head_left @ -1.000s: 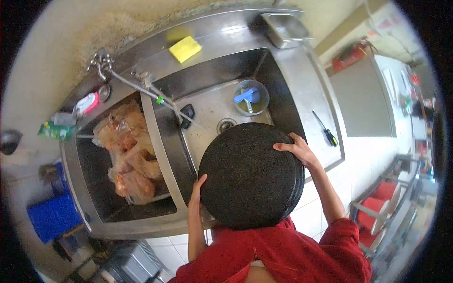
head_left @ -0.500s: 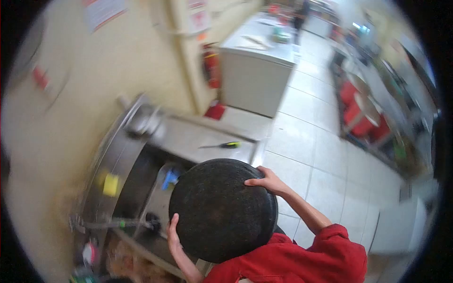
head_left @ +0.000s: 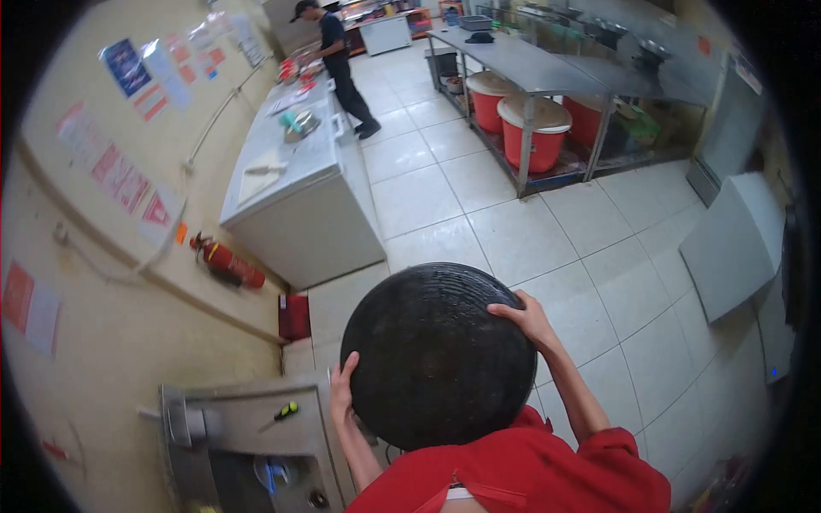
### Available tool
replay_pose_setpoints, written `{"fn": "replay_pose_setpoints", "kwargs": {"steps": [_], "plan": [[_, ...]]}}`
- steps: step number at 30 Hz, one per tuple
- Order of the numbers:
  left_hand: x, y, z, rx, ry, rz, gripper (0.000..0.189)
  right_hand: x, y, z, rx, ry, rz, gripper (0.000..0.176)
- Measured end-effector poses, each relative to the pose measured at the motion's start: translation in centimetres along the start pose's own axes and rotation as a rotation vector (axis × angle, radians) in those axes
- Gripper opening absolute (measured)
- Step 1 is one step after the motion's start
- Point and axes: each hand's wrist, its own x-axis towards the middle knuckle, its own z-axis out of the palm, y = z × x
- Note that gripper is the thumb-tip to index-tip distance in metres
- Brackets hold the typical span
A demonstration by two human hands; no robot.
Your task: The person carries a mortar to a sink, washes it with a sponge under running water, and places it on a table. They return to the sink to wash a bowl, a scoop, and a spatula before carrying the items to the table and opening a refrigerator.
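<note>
A large round black pan (head_left: 436, 359) is held up close to my red-clothed chest, its dark, wet-looking face towards me. My left hand (head_left: 342, 389) grips its left edge, with the fingertips over the rim. Round the upper right edge is my right hand (head_left: 523, 318), its thumb lying on the pan's face. Below left of the pan, a metal sink counter (head_left: 248, 423) bears a green and black screwdriver (head_left: 280, 415). In the sink basin is a clear bowl with something blue (head_left: 272, 474).
A white chest freezer (head_left: 299, 231) stands ahead left, with a fire extinguisher (head_left: 229, 262) near it on the wall. Another person (head_left: 333, 64) stands beside the freezer. Ahead right, a steel table (head_left: 547, 73) has red buckets (head_left: 532, 141) beneath. A grey-white box (head_left: 735, 244) is at right.
The view has swung to the right and up, so the sink has moved to the lower left and the person by the freezer shows clearly. Both hands still hold the pan.
</note>
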Motion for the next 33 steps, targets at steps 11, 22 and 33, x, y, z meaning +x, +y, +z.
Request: {"fn": "replay_pose_setpoints", "kwargs": {"steps": [11,22,33], "plan": [[27.2,2.2,30.6,0.389,-0.364,-0.042,0.069,19.4,4.7,-16.5,0.227,0.451,0.123,0.041],[51.4,11.8,62.5,0.633,-0.615,0.104,0.074,46.3,0.4,-31.4,0.417,0.714,0.175,0.041],[72.4,11.1,85.0,0.607,-0.394,0.067,0.072,80.0,3.2,-48.0,0.488,0.611,0.078,0.042]]}}
